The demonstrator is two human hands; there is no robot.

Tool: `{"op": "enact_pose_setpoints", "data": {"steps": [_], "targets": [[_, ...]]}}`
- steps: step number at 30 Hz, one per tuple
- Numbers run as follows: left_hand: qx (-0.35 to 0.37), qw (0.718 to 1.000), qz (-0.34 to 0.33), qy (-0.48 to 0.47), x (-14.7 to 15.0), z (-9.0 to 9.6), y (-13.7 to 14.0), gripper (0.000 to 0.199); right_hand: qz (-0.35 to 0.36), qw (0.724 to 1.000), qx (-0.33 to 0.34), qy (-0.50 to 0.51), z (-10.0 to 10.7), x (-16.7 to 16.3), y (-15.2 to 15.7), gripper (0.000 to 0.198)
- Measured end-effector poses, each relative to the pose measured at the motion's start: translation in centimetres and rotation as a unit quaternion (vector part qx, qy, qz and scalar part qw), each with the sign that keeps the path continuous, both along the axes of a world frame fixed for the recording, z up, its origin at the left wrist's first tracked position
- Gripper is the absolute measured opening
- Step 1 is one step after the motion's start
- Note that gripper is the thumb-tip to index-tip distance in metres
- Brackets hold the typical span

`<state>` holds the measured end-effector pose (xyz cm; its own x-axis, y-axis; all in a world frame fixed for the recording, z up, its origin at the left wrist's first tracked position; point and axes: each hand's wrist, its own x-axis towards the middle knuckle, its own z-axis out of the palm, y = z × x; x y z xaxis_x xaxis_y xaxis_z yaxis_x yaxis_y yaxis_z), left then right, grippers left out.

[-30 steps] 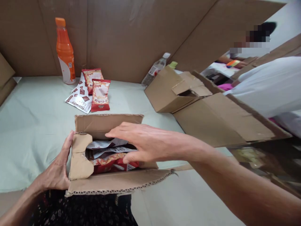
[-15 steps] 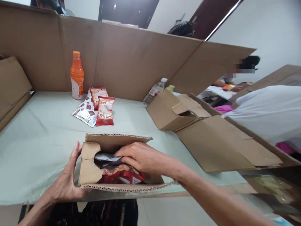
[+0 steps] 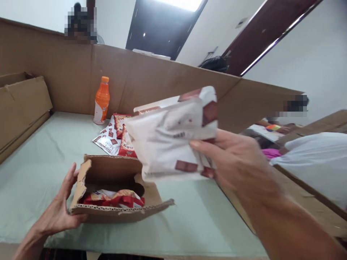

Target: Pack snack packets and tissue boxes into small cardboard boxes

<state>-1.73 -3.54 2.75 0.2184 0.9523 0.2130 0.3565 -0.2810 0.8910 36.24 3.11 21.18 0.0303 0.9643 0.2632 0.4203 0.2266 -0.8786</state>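
My left hand (image 3: 58,211) grips the left end of a small open cardboard box (image 3: 108,215), with the thumb and fingers around its outer side. Inside the box lies a red snack packet (image 3: 119,199). My right hand (image 3: 238,160), slightly blurred, pinches a white snack packet (image 3: 165,144) with brown squares, raised above and to the right of the box. A second layer shows behind it; I cannot tell if that is another packet. Behind the box, a similar white packet (image 3: 108,142) lies beside two red snack packets (image 3: 127,144), partly covered by the raised one.
An orange drink bottle (image 3: 102,101) stands upright against the cardboard partition (image 3: 162,83) at the back. Another cardboard box (image 3: 25,112) is at the left edge. At right are more cardboard (image 3: 306,206) and a person in a white top (image 3: 320,159).
My right hand has come out of the box and up to the right, now carrying the white packet. The box, still in my left hand, sits further left and tilts differently. The view has shifted.
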Motion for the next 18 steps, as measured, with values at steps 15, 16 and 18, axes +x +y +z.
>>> {"op": "enact_pose_setpoints", "data": {"steps": [15,16,18], "targets": [[-0.059,0.998,-0.019,-0.02,-1.8,0.0,-0.4,0.129,0.092,0.99,0.034,-0.098,-2.9,-5.9,6.0,0.015],[-0.056,0.998,-0.018,-0.019,-1.9,-0.1,-0.4,0.13,0.192,0.97,0.008,-0.147,-1.9,-6.4,4.3,0.015],[-0.05,0.999,-0.013,-0.009,-1.8,-0.4,-0.4,0.131,0.368,0.895,-0.041,-0.248,-0.9,-8.0,1.6,0.021]]}}
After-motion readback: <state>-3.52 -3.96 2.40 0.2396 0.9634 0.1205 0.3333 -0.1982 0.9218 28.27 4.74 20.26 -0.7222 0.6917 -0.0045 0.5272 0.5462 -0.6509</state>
